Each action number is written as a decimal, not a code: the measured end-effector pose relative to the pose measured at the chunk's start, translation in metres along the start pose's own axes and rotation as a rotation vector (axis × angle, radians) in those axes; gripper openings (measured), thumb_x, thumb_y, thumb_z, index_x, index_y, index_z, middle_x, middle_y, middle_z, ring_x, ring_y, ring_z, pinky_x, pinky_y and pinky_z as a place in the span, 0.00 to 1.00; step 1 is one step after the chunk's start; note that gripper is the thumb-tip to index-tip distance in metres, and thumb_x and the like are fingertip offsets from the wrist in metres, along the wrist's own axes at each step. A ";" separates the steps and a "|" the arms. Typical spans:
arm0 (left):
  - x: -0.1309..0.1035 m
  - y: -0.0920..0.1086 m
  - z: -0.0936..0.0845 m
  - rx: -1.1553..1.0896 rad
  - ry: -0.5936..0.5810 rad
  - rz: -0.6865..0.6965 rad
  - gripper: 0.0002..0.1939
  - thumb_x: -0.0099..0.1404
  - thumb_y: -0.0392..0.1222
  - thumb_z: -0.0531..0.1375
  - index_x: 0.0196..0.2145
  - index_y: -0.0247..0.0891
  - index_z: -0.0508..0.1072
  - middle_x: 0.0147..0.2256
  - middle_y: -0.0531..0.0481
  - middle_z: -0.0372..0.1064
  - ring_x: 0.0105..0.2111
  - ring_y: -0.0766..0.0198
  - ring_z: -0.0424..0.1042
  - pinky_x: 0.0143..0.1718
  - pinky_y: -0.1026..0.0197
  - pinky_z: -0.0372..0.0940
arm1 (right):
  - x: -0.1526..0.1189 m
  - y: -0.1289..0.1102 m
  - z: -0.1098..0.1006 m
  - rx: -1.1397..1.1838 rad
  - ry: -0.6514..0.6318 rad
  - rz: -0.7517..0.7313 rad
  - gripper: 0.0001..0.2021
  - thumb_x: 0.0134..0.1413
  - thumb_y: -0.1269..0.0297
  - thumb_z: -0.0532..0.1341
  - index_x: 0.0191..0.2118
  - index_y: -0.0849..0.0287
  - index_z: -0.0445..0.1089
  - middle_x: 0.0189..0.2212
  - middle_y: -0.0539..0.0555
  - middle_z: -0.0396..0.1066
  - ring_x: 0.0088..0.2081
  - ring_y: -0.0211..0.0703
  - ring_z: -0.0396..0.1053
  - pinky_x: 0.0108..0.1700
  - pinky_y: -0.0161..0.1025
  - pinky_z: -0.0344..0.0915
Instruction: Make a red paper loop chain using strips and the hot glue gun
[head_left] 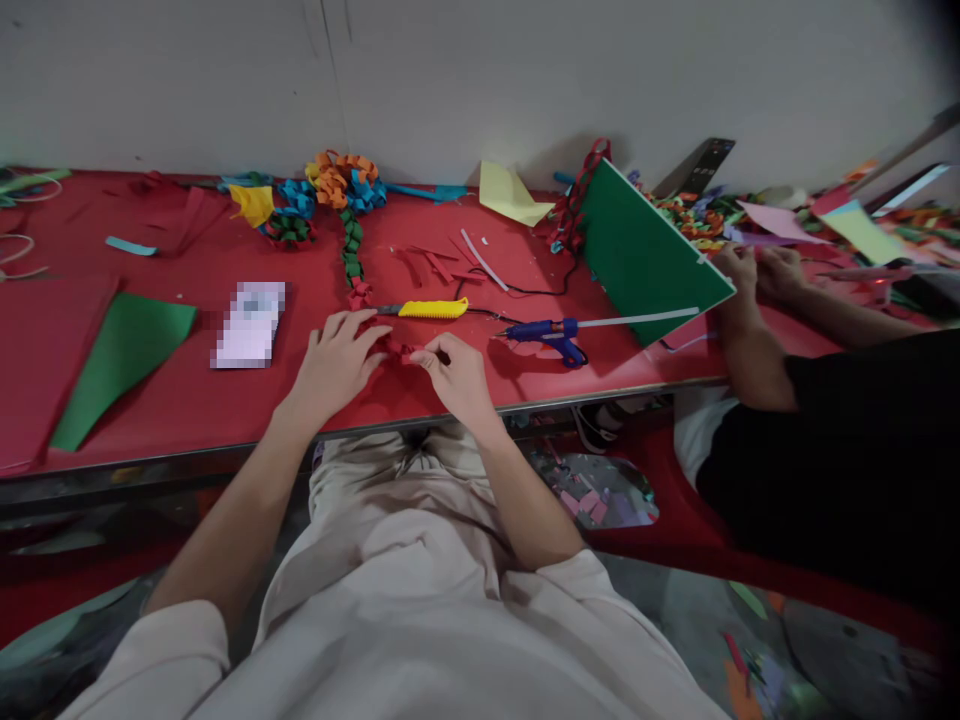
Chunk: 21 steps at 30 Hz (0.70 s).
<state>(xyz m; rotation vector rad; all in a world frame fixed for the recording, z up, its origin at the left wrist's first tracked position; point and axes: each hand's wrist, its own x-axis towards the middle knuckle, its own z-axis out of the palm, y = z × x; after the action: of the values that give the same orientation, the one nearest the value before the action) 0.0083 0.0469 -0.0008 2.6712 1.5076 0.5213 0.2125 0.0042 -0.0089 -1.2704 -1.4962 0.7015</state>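
A folded paper chain of green and red links runs toward me from a bundle of orange, blue and green chain (346, 182). Its red end (401, 348) lies between my two hands, low over the table. My left hand (337, 355) curves over the chain, its thumb and fingertips around the red links. Between thumb and forefinger, my right hand (459, 378) pinches the tip of the red end. Just beyond the hands lies a yellow utility knife (433, 308). A blue glue gun (551, 335) with a long glue stick rests right of my right hand.
A phone (251, 325) and green paper (124, 360) lie left on the red table (300, 425). Red strips (435, 265) lie beyond the knife. A green board (649, 250) stands slanted at right; past it are a co-worker's hands (761, 275) and colored paper.
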 end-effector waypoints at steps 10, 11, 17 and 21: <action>0.059 -0.014 -0.018 0.113 0.008 0.086 0.32 0.65 0.26 0.51 0.63 0.42 0.71 0.61 0.35 0.66 0.62 0.37 0.61 0.56 0.35 0.62 | 0.024 0.014 -0.021 -0.177 -0.030 -0.063 0.20 0.68 0.48 0.60 0.29 0.56 0.73 0.29 0.54 0.75 0.32 0.43 0.68 0.40 0.39 0.61; 0.073 -0.013 -0.017 0.106 0.015 0.104 0.32 0.65 0.26 0.51 0.64 0.43 0.71 0.60 0.35 0.67 0.62 0.38 0.62 0.57 0.37 0.62 | 0.024 0.016 -0.021 -0.223 -0.022 -0.070 0.18 0.69 0.52 0.60 0.30 0.56 0.73 0.30 0.55 0.75 0.33 0.44 0.69 0.41 0.39 0.62; 0.163 -0.005 0.006 0.141 -0.107 0.270 0.21 0.68 0.31 0.54 0.54 0.42 0.78 0.59 0.36 0.66 0.61 0.44 0.62 0.58 0.43 0.60 | 0.013 0.021 -0.013 -0.509 0.066 0.002 0.12 0.70 0.65 0.58 0.53 0.63 0.74 0.46 0.65 0.76 0.45 0.52 0.74 0.48 0.44 0.67; 0.188 -0.004 0.006 0.077 -0.107 0.330 0.08 0.67 0.36 0.60 0.37 0.40 0.81 0.53 0.40 0.72 0.58 0.47 0.66 0.61 0.45 0.57 | -0.001 0.018 -0.020 -0.527 0.179 -0.070 0.19 0.72 0.64 0.54 0.63 0.63 0.67 0.52 0.68 0.73 0.52 0.56 0.72 0.53 0.48 0.69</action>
<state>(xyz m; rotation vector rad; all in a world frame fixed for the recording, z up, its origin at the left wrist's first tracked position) 0.0955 0.2070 0.0441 2.9713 1.0875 0.3272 0.2378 0.0047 -0.0187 -1.6128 -1.6210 0.1364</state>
